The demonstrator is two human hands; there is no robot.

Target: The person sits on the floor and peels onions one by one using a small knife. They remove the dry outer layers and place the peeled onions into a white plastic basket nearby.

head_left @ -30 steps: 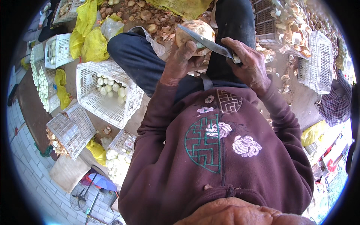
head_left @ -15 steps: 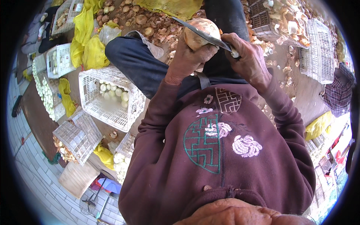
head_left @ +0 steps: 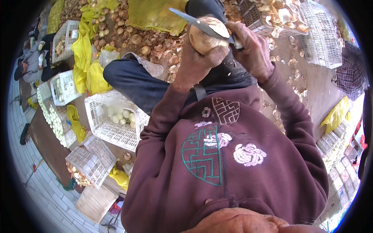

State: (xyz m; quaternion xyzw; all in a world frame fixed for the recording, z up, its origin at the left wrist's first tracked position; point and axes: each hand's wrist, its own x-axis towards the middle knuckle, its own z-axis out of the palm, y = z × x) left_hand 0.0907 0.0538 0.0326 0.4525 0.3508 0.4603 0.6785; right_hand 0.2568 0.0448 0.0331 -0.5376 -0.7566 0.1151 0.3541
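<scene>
My left hand (head_left: 196, 66) is wrapped around a large brown-skinned onion (head_left: 203, 43) from below, above my lap. In my right hand (head_left: 252, 49) is a knife (head_left: 187, 18), gripped at its handle, of which only a pale bit shows between the fingers. The long dark blade lies across the upper part of the onion, its tip pointing to the far left. Behind the blade, a pale surface of the onion shows on its right side. Both hands are close together, the right thumb near the onion's edge.
To my left stands a white plastic crate (head_left: 112, 132) with peeled onions (head_left: 123, 116) inside. Unpeeled onions (head_left: 136, 39) and loose skins cover the ground ahead, near yellow mesh bags (head_left: 155, 17). A crate heaped with skins (head_left: 281, 17) is at the far right. Another person (head_left: 33, 64) sits far left.
The view has shifted, so the surroundings sit lower and slightly differently. The onion has turned a little, and a pale patch now shows beside the blade. Both hands keep their holds.
</scene>
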